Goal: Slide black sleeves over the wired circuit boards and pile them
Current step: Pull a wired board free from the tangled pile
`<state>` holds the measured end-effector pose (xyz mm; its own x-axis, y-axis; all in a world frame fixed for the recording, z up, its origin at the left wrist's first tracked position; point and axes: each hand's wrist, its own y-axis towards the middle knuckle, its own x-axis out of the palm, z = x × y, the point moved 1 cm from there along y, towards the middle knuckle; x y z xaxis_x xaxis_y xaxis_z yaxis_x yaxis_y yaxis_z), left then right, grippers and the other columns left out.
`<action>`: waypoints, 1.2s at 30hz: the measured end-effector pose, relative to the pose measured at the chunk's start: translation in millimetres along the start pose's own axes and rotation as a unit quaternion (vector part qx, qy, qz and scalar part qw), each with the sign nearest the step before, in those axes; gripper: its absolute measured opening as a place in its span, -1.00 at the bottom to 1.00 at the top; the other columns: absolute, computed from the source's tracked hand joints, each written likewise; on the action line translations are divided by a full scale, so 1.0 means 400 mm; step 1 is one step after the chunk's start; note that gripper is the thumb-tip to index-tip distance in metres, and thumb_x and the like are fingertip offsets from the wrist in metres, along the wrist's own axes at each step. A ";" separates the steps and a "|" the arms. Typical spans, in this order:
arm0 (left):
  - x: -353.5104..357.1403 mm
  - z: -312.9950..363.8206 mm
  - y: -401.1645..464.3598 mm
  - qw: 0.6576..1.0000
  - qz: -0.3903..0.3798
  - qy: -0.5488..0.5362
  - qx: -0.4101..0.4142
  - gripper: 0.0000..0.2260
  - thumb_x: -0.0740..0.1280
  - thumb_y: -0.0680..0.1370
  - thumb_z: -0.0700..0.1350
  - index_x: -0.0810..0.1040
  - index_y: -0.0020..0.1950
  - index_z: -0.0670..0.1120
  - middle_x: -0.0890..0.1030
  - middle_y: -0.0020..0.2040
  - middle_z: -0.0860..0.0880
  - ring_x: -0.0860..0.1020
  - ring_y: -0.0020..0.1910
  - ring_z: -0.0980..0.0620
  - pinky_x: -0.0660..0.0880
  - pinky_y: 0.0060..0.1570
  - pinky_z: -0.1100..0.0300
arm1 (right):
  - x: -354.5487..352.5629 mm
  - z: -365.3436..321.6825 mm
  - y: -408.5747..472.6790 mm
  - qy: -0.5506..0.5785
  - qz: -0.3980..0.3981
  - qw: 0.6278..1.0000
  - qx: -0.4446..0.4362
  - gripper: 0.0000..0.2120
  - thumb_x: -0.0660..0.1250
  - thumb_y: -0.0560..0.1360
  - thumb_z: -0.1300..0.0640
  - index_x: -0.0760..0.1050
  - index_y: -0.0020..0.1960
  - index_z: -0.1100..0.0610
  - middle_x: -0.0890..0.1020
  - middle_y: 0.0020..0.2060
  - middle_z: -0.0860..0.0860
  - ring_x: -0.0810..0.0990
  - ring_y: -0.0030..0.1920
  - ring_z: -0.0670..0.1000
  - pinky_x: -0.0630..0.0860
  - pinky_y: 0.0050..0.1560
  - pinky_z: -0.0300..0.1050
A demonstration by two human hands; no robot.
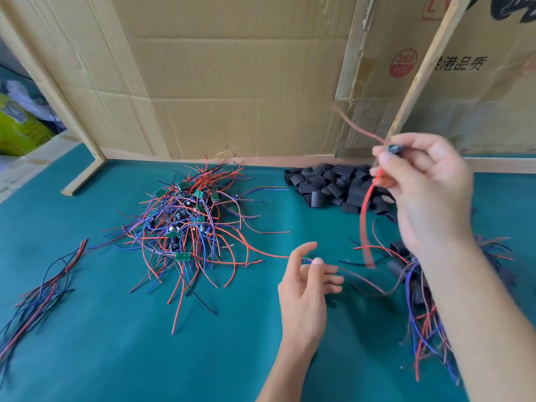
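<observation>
Right hand (426,187) raised above the table, fingers curled, pinching a small dark part (394,148) at the fingertips; blurred, so cannot tell if it is a bare board or already sleeved. Red wires (366,210) trail from that part, one up toward the cardboard, one hanging down in front of the sleeve heap. Left hand (307,282) lower, palm up, fingers loosely curled, a thin wire (359,278) lying across its fingertips; grip not clear. Heap of black sleeves (333,187) sits on the green table (116,343) behind the right hand, near the back edge. Pile of sleeved boards (420,288) with wires lies under the right forearm, at the right edge. Big tangle of unsleeved green circuit boards (185,216) with red, blue and black wires sits centre-left. Loose wire bundle (40,291) far left. Cardboard sheets (232,82) stand behind the table.
</observation>
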<state>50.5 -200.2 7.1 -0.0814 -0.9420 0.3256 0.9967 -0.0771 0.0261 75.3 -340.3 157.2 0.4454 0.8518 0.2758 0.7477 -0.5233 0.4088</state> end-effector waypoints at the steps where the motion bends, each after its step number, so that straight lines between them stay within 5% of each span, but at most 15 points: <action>1: 0.000 0.002 0.000 1.000 -0.002 -0.003 -0.003 -0.82 0.20 0.72 -0.19 0.56 0.22 -0.02 0.70 -0.16 -0.19 0.68 -0.27 -0.14 0.63 -0.24 0.09 | -0.009 -0.020 0.007 0.014 -0.005 1.000 -0.007 -0.82 0.44 0.49 0.33 0.56 0.02 0.11 0.73 -0.13 0.12 0.66 -0.29 0.00 0.56 -0.23 -0.19; 6: 0.002 0.004 -0.003 0.999 -0.019 -0.008 -0.028 -0.77 0.15 0.74 -0.12 0.59 0.13 -0.14 0.66 -0.23 -0.22 0.64 -0.38 -0.14 0.54 -0.41 0.15 | -0.024 -0.022 -0.046 -0.094 -0.119 0.988 0.027 -0.82 0.49 0.45 0.32 0.59 -0.03 0.11 0.75 -0.16 0.18 0.61 -0.46 0.04 0.55 -0.41 -0.15; 9: 0.002 0.005 -0.004 0.999 -0.041 -0.004 -0.028 -0.63 0.16 0.73 0.05 0.63 0.00 -0.17 0.67 -0.22 -0.22 0.64 -0.33 -0.10 0.57 -0.34 0.12 | -0.034 0.073 -0.155 -0.313 -0.236 0.919 0.051 -0.82 0.49 0.49 0.27 0.64 -0.03 0.01 0.75 -0.21 -0.11 0.55 -0.56 -0.01 0.52 -0.43 -0.17; 11: -0.001 0.001 -0.001 0.998 -0.046 0.052 -0.006 -0.56 0.19 0.66 0.17 0.61 -0.08 -0.17 0.62 -0.25 -0.20 0.57 -0.27 -0.03 0.52 -0.26 0.05 | -0.046 0.114 -0.214 -0.410 -0.302 0.860 0.014 -0.83 0.48 0.48 0.21 0.67 -0.01 -0.04 0.62 -0.40 -0.34 0.46 -0.56 -0.10 0.34 -0.44 -0.41; 14: -0.003 0.000 0.002 0.996 -0.048 0.082 0.002 -0.61 0.18 0.68 0.11 0.61 -0.04 -0.15 0.64 -0.28 -0.13 0.60 -0.30 -0.03 0.52 -0.28 0.05 | -0.067 0.119 -0.193 -0.414 -0.382 0.823 0.075 -0.79 0.39 0.40 -0.02 0.68 0.02 -0.13 0.56 -0.53 -0.19 0.35 -0.58 -0.13 0.28 -0.46 -0.41; 16: 0.003 0.001 -0.001 0.996 -0.061 0.066 -0.019 -0.69 0.18 0.71 0.00 0.61 -0.02 -0.16 0.64 -0.34 -0.10 0.61 -0.41 -0.07 0.52 -0.45 0.16 | -0.078 0.122 -0.127 -0.417 -0.405 0.802 0.136 -0.76 0.36 0.33 -0.15 0.71 -0.07 -0.15 0.71 -0.35 -0.14 0.47 -0.52 -0.11 0.44 -0.38 -0.32; 19: 0.009 -0.001 -0.002 0.995 -0.056 0.070 -0.048 -0.76 0.20 0.69 -0.14 0.61 -0.06 -0.15 0.57 -0.40 -0.08 0.54 -0.51 -0.07 0.43 -0.56 0.23 | -0.092 0.177 -0.003 -0.516 -0.313 0.791 0.101 -0.88 0.40 0.40 0.00 0.70 -0.26 -0.06 0.76 -0.01 -0.07 0.69 -0.12 0.09 0.62 -0.06 -0.07; 22: 0.009 -0.001 -0.001 0.995 -0.050 0.071 -0.056 -0.74 0.15 0.72 -0.18 0.62 0.02 -0.14 0.55 -0.39 -0.09 0.53 -0.52 -0.06 0.42 -0.55 0.22 | -0.120 0.258 0.104 -0.689 -0.269 0.669 0.076 -0.74 0.32 0.57 0.17 0.68 0.19 0.04 0.42 0.55 0.08 0.43 0.46 0.19 0.43 0.37 0.06; 24: 0.008 0.002 -0.001 0.995 -0.047 0.066 -0.056 -0.74 0.14 0.73 -0.18 0.62 0.04 -0.13 0.55 -0.39 -0.10 0.53 -0.52 -0.06 0.43 -0.55 0.22 | -0.139 0.307 0.143 -0.729 -0.290 0.608 0.123 -0.59 0.25 0.59 0.23 0.53 0.42 0.14 0.08 0.68 0.03 0.31 0.56 0.20 0.41 0.42 0.14; 26: 0.007 0.001 0.001 0.995 -0.048 0.066 -0.054 -0.74 0.14 0.73 -0.19 0.62 0.03 -0.13 0.55 -0.39 -0.10 0.53 -0.52 -0.06 0.43 -0.55 0.22 | -0.147 0.335 0.156 -0.740 -0.306 0.585 0.127 -0.53 0.22 0.57 0.24 0.47 0.47 0.15 -0.02 0.70 -0.02 0.32 0.55 0.22 0.45 0.39 0.16; 31: 0.004 -0.004 0.002 0.995 -0.049 0.072 -0.054 -0.74 0.14 0.73 -0.18 0.62 0.02 -0.12 0.55 -0.38 -0.10 0.54 -0.51 -0.09 0.44 -0.53 0.19 | -0.156 0.343 0.164 -0.736 -0.287 0.600 0.124 -0.50 0.22 0.57 0.23 0.41 0.51 0.19 0.15 0.67 -0.01 0.30 0.56 0.18 0.40 0.45 0.14; 33: 0.004 -0.002 0.002 0.995 -0.045 0.074 -0.047 -0.74 0.14 0.73 -0.17 0.62 0.03 -0.10 0.56 -0.38 -0.09 0.55 -0.50 -0.09 0.45 -0.52 0.19 | -0.152 0.317 0.153 -0.711 -0.224 0.659 0.101 -0.61 0.27 0.58 0.20 0.52 0.39 0.20 0.44 0.52 0.10 0.41 0.46 0.22 0.47 0.37 0.14; 36: 0.006 0.000 0.003 0.997 -0.036 0.061 -0.038 -0.75 0.13 0.73 -0.17 0.62 0.12 -0.07 0.58 -0.37 -0.10 0.57 -0.47 -0.10 0.47 -0.50 0.18 | -0.126 0.237 0.079 -0.596 -0.133 0.792 0.005 -0.85 0.40 0.49 0.15 0.75 -0.04 0.06 0.77 -0.03 0.05 0.65 0.08 0.13 0.58 0.08 -0.02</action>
<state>51.6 -202.4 7.9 -0.1562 -0.9655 0.2085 0.9858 -0.1655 -0.0277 123.3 -397.4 73.9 0.4154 0.3526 -0.8385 0.8946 -0.3254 0.3064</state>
